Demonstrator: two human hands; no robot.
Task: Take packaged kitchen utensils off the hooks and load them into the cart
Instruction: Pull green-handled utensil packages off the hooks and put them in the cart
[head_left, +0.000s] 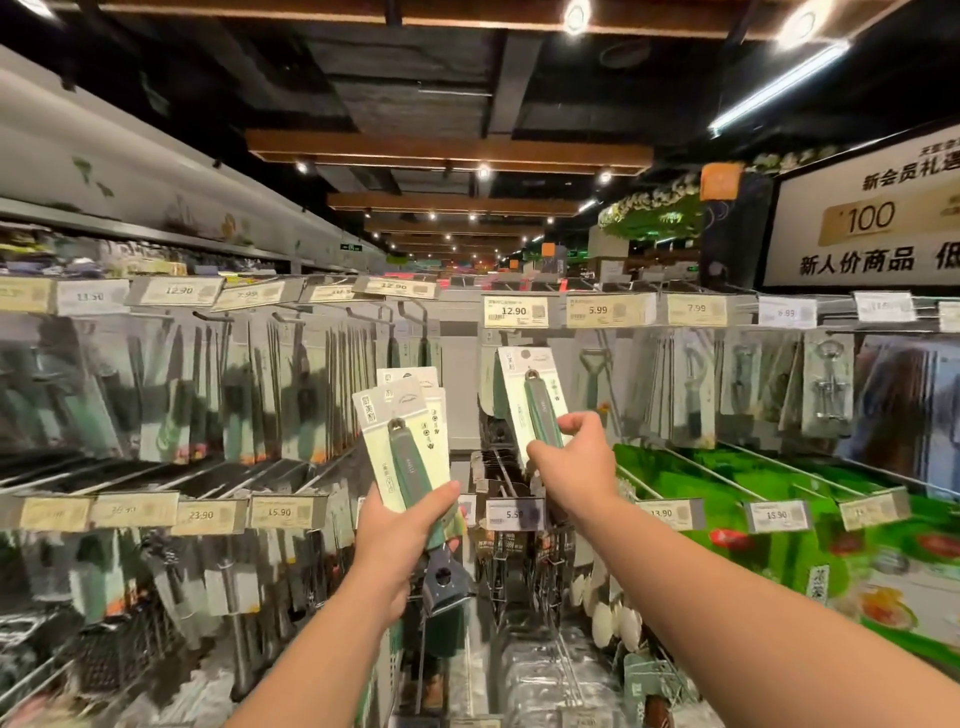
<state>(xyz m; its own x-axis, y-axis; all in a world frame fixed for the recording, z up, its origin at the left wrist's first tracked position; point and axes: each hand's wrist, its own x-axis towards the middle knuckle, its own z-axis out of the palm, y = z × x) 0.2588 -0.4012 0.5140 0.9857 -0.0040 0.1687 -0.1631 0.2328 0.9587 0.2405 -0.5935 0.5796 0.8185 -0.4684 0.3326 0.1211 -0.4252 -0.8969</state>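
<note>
Dark beamed ceiling (447, 150), spotlights (576, 15)

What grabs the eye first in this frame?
Dead centre, the left hand grips a fan of carded green-handled utensils, while the right hand pinches another carded utensil under the 12.90 price tag. To the right, bright green packages stand out on the lower hooks, and a big white sign reading 100 sits upper right.
</note>
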